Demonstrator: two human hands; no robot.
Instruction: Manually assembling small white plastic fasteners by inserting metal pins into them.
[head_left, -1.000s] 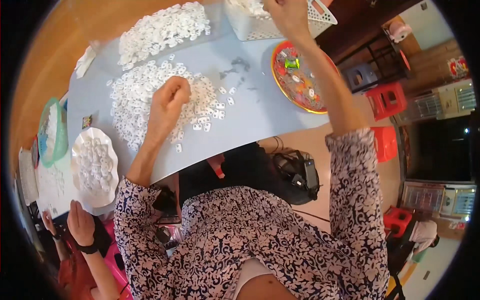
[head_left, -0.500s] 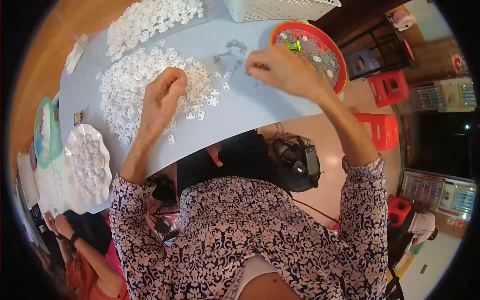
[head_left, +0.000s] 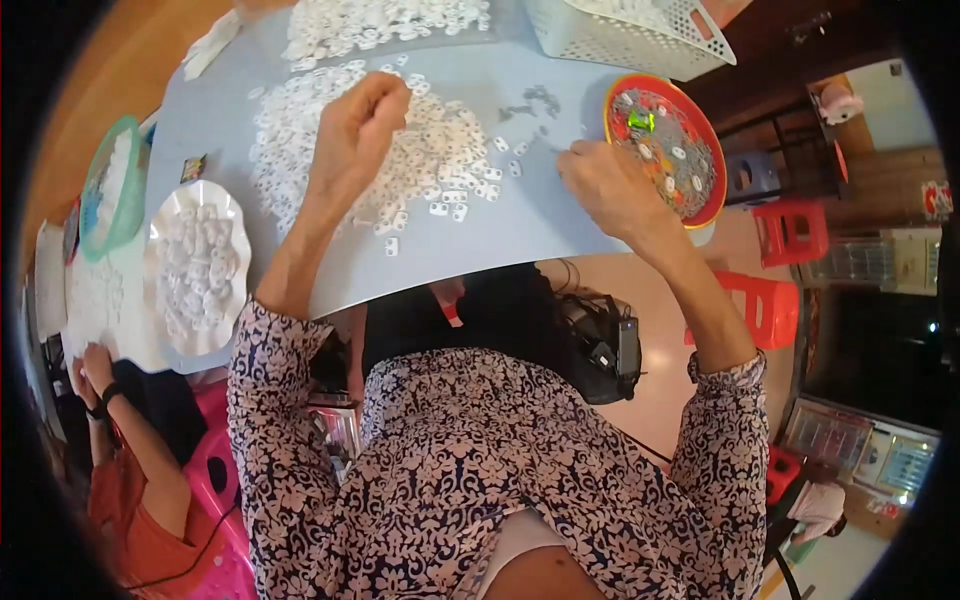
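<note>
My left hand (head_left: 358, 135) is closed, thumb against the curled fingers, over a wide heap of small white plastic pieces with two holes (head_left: 290, 165). Whatever it may pinch is too small to make out. Fingers curled under, my right hand (head_left: 615, 190) is closed at the near left side of a red bowl (head_left: 716, 200). Its fingertips are turned down, so anything in them is hidden. Small grey metal pieces (head_left: 695, 155) fill the bowl, with some white pieces and a green shiny wrapper (head_left: 641, 121) on top. More grey pieces (head_left: 540, 100) lie loose on the table (head_left: 500, 225).
A white scalloped dish (head_left: 160, 270) of white pieces stands at the left, below a green basket (head_left: 128, 215). At the far side are a clear tray of white pieces (head_left: 390, 25) and a perforated white basket (head_left: 610, 45). Another person's hands (head_left: 92, 375) are at lower left.
The whole view has shifted, bringing the table items rightward in the picture. Against the heap, my left hand has moved farther away from me. My right hand stays beside the bowl, still closed.
</note>
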